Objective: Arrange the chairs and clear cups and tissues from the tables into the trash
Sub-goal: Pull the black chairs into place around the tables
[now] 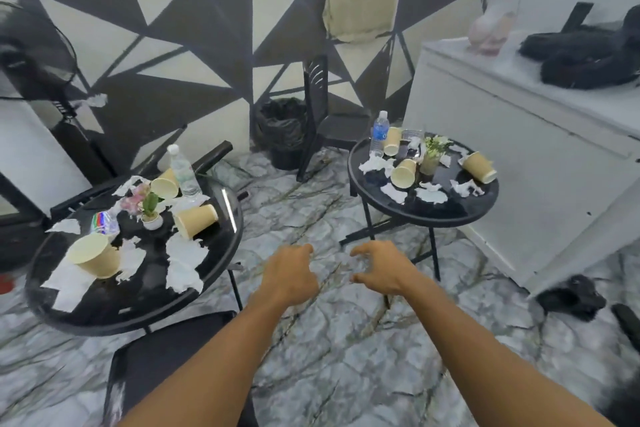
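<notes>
We hold both bare forearms stretched forward from the near edge, side by side and a little apart. Our left hand (289, 276) is palm-down with its fingers (304, 251) curled loosely inward, holding nothing. Our right hand (379, 267) mirrors it, thumb and fingers (360, 251) spread in a loose claw, also holding nothing.

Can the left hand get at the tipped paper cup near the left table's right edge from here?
Probably yes. The left hand is empty, hovering over bare floor beside the left table, and nothing stands between it and the tipped cup.
</notes>
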A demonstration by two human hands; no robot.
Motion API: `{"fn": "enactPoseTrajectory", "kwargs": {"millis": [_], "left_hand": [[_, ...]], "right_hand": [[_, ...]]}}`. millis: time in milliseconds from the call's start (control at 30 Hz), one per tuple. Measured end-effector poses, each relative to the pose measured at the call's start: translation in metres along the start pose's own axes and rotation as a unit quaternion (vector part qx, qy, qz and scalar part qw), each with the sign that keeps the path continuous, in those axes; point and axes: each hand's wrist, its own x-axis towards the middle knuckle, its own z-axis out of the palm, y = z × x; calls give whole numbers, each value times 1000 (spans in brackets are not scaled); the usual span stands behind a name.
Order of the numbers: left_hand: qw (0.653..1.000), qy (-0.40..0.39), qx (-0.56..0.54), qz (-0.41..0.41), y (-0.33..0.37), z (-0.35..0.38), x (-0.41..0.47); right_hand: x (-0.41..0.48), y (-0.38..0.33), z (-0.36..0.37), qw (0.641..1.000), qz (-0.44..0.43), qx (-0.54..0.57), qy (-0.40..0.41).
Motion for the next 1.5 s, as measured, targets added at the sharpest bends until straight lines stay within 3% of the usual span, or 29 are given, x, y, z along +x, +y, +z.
{"fn": "enactPoseTrajectory", "kwargs": {"millis": [267,767,933,1133,1500], "left_hand": [[999,15,-22,-42,-13,-32,121],[983,39,-87,-158,-118,-86,406],[977,62,-73,-192,-166,-116,500],[949,89,-92,-288,-234,-153,588],[895,152,-114,-404,-411,-220,688]], "right_hand": [[125,9,-34,999,-49,4,-22],[480,-38,-101,984,-138,-48,-100],[611,-75,-111,974,-191,-44,-111],[756,-124,-114,953,-251,-61,-159],[953,-306,-78,896,-358,-90,-247]]}}
